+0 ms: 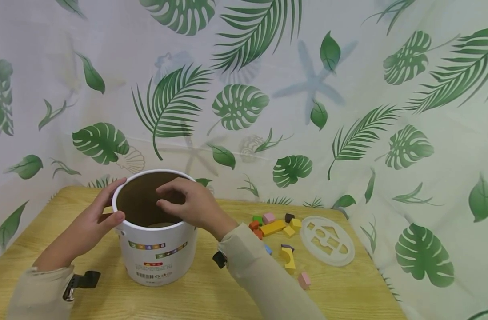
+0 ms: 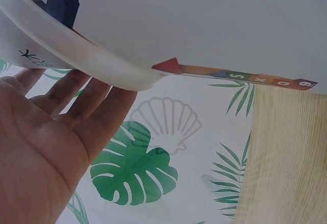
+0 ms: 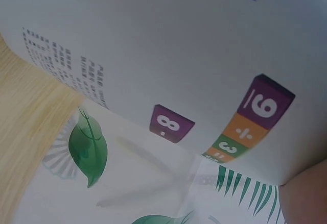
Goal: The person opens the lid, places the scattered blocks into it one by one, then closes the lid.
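Observation:
A white bucket (image 1: 158, 249) with printed sums and a barcode stands upright on the table, its top uncovered. My left hand (image 1: 86, 226) holds its left side, thumb at the near rim and fingers towards the far rim. In the left wrist view, the fingers (image 2: 104, 114) lie under the rim's edge. My right hand (image 1: 188, 202) hovers over the bucket's mouth, index finger bent and thumb apart from it; nothing shows between them. The right wrist view has mostly the bucket's printed wall (image 3: 127, 45). The bottom of the bucket is largely hidden.
On the wooden table (image 1: 108, 306), right of the bucket, lie several coloured blocks, among them a long yellow block (image 1: 273, 228), a yellow arch block (image 1: 288, 259) and a pink block (image 1: 304, 280). A translucent lid (image 1: 349, 255) with shaped cutouts lies beyond. A leaf-patterned cloth (image 1: 244, 146) hangs behind.

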A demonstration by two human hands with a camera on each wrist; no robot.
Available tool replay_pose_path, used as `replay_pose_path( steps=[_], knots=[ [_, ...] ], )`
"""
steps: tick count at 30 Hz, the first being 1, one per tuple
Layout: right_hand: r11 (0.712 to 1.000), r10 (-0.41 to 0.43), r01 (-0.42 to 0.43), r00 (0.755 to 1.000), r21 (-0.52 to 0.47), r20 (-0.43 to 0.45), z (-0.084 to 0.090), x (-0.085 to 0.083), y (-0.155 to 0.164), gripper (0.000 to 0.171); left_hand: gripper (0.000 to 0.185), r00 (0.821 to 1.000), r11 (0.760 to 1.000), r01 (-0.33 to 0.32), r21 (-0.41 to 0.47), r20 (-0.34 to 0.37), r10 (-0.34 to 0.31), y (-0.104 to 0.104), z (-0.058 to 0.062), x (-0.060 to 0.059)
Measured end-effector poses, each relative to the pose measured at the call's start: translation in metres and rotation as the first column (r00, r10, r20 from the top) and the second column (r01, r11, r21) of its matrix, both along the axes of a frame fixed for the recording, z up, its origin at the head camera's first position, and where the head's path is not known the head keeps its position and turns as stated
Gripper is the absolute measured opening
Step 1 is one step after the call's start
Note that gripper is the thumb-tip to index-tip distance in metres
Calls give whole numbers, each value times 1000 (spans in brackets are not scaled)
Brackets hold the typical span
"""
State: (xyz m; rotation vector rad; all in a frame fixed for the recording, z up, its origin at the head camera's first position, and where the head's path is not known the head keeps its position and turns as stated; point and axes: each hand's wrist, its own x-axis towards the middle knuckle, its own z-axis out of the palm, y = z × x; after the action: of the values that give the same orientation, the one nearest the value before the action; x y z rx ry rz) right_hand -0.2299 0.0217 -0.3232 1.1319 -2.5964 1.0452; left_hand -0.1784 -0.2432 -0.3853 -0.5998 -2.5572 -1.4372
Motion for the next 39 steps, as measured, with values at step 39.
replay_pose_path(
  steps=[39],
  knots=[
    [943,-310,300,949,142,53,-62,-7,257,33,76,1000,1000,15,15,5,-15,-1,-4,-3]
  ],
)
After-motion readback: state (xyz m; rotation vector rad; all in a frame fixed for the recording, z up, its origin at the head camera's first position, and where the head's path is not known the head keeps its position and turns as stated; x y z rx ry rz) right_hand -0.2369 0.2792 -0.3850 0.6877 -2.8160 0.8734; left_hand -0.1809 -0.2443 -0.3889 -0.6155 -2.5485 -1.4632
